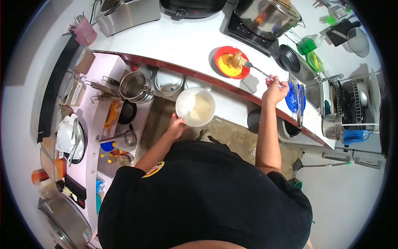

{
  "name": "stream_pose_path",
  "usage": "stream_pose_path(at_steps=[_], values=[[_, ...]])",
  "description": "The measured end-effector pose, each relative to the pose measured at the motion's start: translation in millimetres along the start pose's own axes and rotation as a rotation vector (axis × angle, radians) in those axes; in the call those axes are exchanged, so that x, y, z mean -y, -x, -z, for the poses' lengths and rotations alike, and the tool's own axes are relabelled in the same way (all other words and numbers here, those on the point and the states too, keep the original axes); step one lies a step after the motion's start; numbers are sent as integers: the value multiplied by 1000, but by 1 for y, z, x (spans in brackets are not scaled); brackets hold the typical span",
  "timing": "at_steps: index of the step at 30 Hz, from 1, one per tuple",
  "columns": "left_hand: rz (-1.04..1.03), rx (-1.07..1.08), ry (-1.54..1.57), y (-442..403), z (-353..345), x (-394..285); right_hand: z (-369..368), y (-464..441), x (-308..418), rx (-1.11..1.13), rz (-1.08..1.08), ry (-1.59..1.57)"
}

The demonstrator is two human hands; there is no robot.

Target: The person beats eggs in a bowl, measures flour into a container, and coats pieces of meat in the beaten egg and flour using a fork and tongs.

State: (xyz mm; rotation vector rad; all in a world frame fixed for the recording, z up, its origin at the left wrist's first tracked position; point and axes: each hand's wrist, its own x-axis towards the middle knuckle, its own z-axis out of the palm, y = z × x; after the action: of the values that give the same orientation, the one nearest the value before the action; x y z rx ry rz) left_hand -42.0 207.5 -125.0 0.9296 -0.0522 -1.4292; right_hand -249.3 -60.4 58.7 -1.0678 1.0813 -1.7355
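My left hand (176, 126) grips the rim side of a white plastic tub (180, 108) with pale powder in it, held over the floor in front of the counter. In my right hand (275, 90) is a fork (259, 71), its tines at a brown piece of food (235, 59). That piece sits in a red bowl (218, 54) of yellow liquid, like beaten egg, on the white counter. Whether the tines pierce the piece or only touch it, I cannot tell.
A large steel pot (265, 18) stands on a black cooktop (248, 37) behind the bowl. Right of my right hand lie a blue plate (291, 99) with tongs (301, 106) and the sink (311, 85). Steel strainers (134, 85) and a ladle (130, 138) occupy the left shelves.
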Motion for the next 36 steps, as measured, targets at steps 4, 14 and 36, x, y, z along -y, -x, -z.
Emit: stream_pose_path(at_steps=[4, 14, 36], values=[[45, -130, -139, -9, -15, -23, -3, 1, 12, 5, -1, -88], [3, -131, -178, -17, -35, -37, 9, 21, 43, 101, -93, -142], [-1, -19, -168, 1, -73, -58, -20, -9, 32, 242, 263, 219]])
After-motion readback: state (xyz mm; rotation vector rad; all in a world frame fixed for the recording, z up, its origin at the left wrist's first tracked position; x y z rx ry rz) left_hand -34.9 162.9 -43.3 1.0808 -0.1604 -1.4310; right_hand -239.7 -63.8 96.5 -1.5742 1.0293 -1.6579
